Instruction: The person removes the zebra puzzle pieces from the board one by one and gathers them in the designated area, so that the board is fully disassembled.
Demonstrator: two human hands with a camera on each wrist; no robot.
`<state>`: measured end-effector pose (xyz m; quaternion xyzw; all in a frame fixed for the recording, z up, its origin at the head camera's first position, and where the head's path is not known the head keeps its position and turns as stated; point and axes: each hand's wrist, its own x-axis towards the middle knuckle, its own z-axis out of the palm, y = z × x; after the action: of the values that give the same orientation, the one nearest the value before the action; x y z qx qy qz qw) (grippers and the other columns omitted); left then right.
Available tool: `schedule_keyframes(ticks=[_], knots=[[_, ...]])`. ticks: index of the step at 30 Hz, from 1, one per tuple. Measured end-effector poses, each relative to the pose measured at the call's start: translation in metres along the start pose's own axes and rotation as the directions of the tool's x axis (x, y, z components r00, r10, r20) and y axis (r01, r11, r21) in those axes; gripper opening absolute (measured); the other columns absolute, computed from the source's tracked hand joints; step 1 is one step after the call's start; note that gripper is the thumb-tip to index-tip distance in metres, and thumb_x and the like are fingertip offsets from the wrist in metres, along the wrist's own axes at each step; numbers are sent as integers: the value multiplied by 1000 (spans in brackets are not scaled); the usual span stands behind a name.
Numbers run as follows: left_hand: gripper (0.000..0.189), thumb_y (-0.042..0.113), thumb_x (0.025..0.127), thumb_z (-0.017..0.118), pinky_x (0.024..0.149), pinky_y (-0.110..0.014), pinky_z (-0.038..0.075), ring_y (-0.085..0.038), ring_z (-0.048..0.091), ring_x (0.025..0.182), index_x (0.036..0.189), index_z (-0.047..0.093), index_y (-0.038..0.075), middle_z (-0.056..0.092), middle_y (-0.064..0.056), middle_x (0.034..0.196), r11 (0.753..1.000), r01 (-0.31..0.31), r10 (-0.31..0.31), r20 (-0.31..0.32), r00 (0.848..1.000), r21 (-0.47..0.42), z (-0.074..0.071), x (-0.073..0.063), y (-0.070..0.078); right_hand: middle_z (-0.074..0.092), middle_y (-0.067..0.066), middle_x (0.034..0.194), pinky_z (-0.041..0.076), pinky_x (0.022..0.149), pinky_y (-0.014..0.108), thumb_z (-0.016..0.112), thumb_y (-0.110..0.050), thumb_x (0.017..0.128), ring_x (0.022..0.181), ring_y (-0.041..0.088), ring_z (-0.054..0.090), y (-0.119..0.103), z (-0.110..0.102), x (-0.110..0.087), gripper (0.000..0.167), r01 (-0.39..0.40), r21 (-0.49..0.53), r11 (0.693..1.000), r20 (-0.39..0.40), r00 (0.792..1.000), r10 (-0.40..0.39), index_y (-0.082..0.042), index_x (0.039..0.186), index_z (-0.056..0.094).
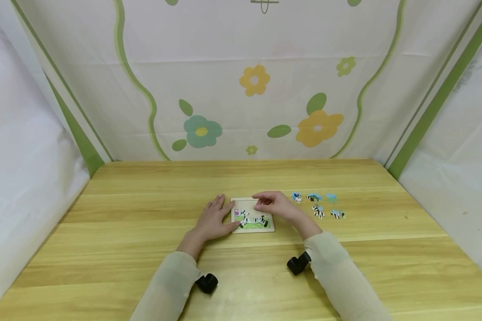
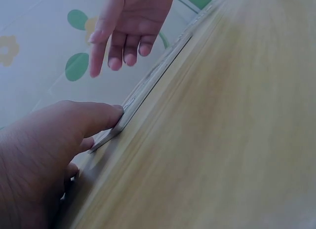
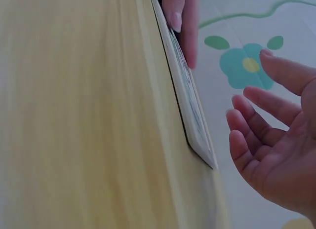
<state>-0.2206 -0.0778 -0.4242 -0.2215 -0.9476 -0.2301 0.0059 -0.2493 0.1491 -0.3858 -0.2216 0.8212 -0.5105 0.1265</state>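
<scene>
A small wooden puzzle board (image 1: 243,204) lies flat on the table, its lower part filled with a zebra picture (image 1: 254,220) on green and its upper part bare wood. At its left side my left hand (image 1: 213,221) rests with fingers spread and the thumb on the board's near-left edge. Over the board's upper right hovers my right hand (image 1: 280,206), fingers loosely bent. In the right wrist view the right thumb and forefinger stand apart with nothing between them. Several loose puzzle pieces (image 1: 318,211) in blue, black and white lie right of the board.
The wooden table (image 1: 144,249) runs back to a white cloth (image 1: 225,44) printed with flowers, with more cloth at both sides. A black wrist camera (image 1: 207,283) sits at the left cuff and another black camera (image 1: 298,263) at the right.
</scene>
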Motion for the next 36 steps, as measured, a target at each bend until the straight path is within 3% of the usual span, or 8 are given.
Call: schedule_keyframes(ticks=[4,11,19,29,36], knots=[[67,50,81,48,100,-43,7,-28,8,128,133,35,11,17,-19,138,1000,4,-4,9,1000,12,1,0,-1,56,7,85,42,68,28,62,-15,81,77,19,50,4,11,4,39,6,-6,1000,7,1000,-6,5,113,53],[69,52,80,47,100,-43,6,-28,8,128,134,33,11,16,-19,139,1000,5,-5,16,1000,4,1,1,0,57,3,83,43,67,26,63,-13,79,75,15,50,12,29,7,34,12,-133,991,-36,999,-17,3,108,58],[70,53,80,46,100,-43,7,-28,7,128,134,33,11,16,-19,139,1000,0,0,26,1000,15,0,3,2,54,1,80,39,65,27,69,-11,72,72,13,45,12,40,8,33,57,-330,942,-85,992,-90,0,103,63],[69,52,80,47,100,-43,7,-28,7,128,134,33,10,16,-19,139,1000,5,-6,30,1000,15,-1,3,2,53,2,82,39,67,28,68,-7,72,75,14,45,8,47,8,25,22,-327,945,-124,990,-66,0,96,63],[69,52,81,48,100,-42,6,-27,6,128,134,32,11,15,-18,139,1000,15,-15,31,999,-2,-2,3,3,53,1,85,39,64,27,66,-8,75,72,14,45,7,50,9,24,-54,-277,959,-150,989,12,-5,97,58]])
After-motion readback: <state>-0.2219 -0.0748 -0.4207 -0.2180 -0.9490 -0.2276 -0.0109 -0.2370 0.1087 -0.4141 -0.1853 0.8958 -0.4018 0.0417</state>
